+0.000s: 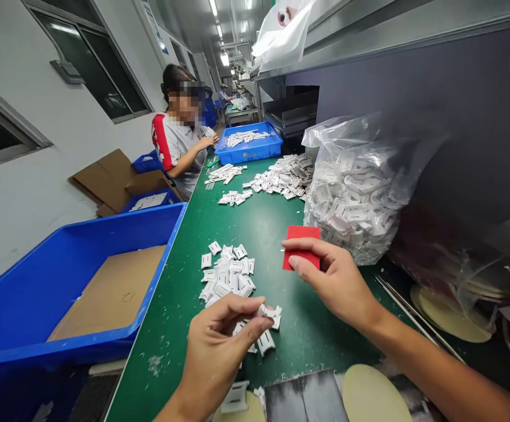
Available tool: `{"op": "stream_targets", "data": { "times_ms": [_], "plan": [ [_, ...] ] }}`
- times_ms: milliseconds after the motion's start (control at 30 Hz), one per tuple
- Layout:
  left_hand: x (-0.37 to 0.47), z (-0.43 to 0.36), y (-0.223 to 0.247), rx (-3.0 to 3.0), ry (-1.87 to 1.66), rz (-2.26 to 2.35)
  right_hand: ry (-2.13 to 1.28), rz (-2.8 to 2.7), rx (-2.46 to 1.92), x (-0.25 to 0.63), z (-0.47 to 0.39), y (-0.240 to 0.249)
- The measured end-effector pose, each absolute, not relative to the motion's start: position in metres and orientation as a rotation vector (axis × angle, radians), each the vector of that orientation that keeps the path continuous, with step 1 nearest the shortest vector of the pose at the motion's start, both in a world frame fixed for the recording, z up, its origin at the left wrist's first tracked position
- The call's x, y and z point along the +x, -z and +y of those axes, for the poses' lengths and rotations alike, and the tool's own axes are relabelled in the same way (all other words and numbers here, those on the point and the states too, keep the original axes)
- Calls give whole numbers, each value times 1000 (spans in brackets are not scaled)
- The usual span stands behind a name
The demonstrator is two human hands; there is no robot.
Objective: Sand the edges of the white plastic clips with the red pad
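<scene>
Between the thumb and fingers of my left hand [226,346] is a small white plastic part [275,315], held above the green table. A loose pile of similar white plastic parts [226,272] lies just beyond that hand, and a few more lie under it. My right hand [334,272] pinches a flat red square [302,233] between thumb and fingers, a short way to the right. What the red square is made of, I cannot tell. The two hands are apart, and the white part does not touch the red square.
A plastic bag [352,199] full of white parts stands at the right, beside a heap [284,176]. Farther back is a blue tray [250,153] near a seated co-worker [180,140]. Left of the table is a large blue bin [105,234]. Pale discs [373,395] lie in front.
</scene>
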State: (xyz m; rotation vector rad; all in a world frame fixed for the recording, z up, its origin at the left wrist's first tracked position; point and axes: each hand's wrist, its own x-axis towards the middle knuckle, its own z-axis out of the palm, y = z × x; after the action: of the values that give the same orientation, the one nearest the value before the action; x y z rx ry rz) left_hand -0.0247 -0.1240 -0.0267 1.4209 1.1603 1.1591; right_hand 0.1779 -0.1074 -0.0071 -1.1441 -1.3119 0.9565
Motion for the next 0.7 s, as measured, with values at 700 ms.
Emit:
{"op": "stream_targets", "data": {
  "times_ms": [700],
  "plan": [
    [-22,-134,30,1675,-1261,971,-1280,-1323,-1158,177,-103,10]
  ]
}}
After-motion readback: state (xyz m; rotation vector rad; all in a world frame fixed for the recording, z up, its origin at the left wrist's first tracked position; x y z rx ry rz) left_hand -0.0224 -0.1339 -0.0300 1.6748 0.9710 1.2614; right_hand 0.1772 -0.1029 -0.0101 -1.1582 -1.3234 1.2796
